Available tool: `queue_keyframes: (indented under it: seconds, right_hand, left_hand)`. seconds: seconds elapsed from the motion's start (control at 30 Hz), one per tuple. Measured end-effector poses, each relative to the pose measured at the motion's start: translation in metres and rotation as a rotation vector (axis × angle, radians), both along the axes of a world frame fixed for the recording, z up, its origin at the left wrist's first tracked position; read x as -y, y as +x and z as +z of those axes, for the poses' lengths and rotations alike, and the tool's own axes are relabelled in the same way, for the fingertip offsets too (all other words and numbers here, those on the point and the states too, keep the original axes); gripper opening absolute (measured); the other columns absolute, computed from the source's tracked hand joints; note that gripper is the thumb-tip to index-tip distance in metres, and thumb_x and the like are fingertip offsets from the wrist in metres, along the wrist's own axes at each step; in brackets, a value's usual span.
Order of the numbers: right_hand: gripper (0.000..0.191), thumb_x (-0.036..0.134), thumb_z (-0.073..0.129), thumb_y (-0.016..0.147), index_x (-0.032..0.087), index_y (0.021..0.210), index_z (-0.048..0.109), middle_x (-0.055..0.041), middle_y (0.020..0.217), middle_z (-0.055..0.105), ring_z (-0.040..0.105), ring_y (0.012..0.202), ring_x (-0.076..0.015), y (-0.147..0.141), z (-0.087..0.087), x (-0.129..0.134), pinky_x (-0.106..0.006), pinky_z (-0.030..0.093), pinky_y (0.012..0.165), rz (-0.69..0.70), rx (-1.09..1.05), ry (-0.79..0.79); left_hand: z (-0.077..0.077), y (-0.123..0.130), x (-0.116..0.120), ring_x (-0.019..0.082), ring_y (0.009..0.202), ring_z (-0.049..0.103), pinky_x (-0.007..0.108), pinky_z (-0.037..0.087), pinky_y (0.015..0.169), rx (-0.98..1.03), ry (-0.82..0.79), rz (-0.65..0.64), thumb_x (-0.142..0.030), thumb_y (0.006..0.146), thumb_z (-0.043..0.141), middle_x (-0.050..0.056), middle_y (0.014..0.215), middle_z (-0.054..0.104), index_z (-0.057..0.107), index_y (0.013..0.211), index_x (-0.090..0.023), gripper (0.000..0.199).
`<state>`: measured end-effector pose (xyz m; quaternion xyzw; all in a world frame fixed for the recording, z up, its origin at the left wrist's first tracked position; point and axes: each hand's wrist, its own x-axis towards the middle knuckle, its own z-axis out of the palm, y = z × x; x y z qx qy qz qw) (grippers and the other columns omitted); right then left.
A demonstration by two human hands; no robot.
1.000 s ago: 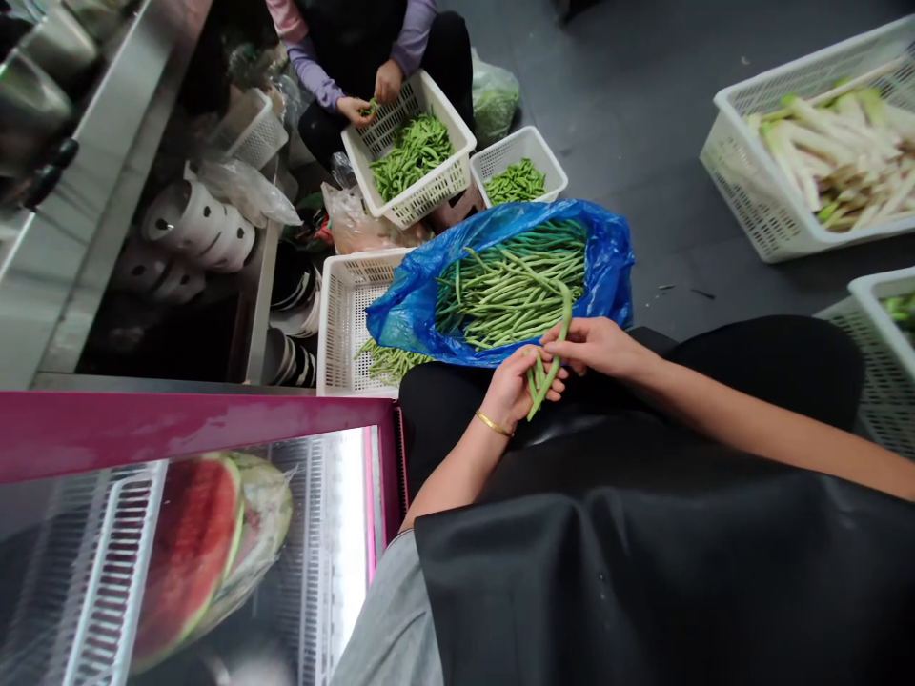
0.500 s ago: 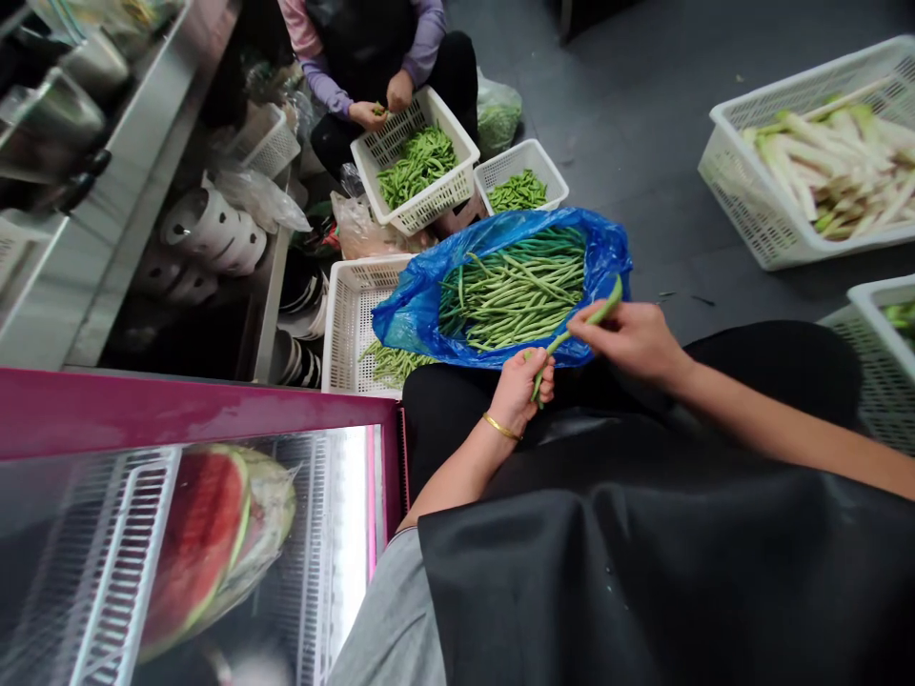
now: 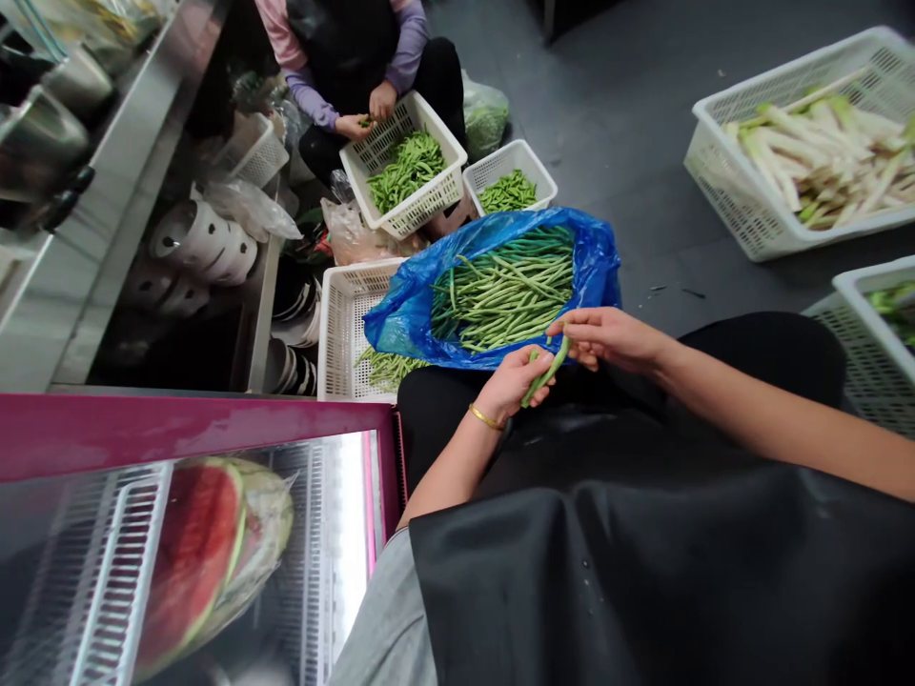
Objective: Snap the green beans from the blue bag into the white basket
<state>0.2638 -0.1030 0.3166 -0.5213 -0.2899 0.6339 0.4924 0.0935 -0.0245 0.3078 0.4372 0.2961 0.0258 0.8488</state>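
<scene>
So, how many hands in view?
4. The wearer's left hand holds green beans, right hand at their upper end; co-worker's right hand and co-worker's left hand at the white perforated basket. None look hidden.

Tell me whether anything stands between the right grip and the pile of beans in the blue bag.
Yes: the near edge of the blue bag lies between the right grip and the pile of beans. Nothing visible covers the middle of the pile from above.
</scene>
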Motion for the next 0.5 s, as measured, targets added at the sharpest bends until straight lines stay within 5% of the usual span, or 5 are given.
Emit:
queue_keyframes:
  seconds: [0.23, 0.37, 0.5]
  right_hand:
    - [0.034, 0.047, 0.079, 0.064, 0.016, 0.065, 0.065, 0.0019, 0.047, 0.05, 0.042, 0.042, -0.0071, 0.01, 0.005, -0.017, -0.023, 0.034, 0.041, -0.078, 0.145, 0.069]
    - [0.038, 0.055, 0.075, 0.065, 0.018, 0.068, 0.067, -0.0014, 0.053, 0.054, 0.043, 0.044, -0.0095, 0.002, 0.011, -0.016, -0.026, 0.037, 0.043, -0.169, 0.179, 0.087]
    - [0.025, 0.047, 0.069, 0.075, 0.022, 0.075, 0.073, -0.006, 0.075, 0.067, 0.059, 0.068, -0.0183, -0.016, 0.025, -0.001, -0.032, 0.048, 0.065, -0.206, 0.582, 0.263]
  left_hand:
    - [0.01, 0.0, -0.001, 0.003, 0.041, 0.041, 0.016, 0.028, 0.037, 0.082, -0.206, -0.078, -0.038, 0.07, 0.075, -0.003, 0.062, 0.049, 0.057, 0.084, -0.013, 0.034]
    - [0.007, 0.0, 0.002, 0.004, 0.048, 0.044, 0.018, 0.035, 0.044, 0.098, -0.272, 0.095, -0.027, 0.071, 0.074, -0.002, 0.067, 0.05, 0.056, 0.081, -0.014, 0.025]
    - [-0.008, 0.006, 0.001, 0.006, 0.051, 0.049, 0.021, 0.045, 0.054, 0.009, -0.284, 0.393, -0.021, 0.08, 0.063, -0.002, 0.062, 0.05, 0.053, 0.074, -0.013, 0.014]
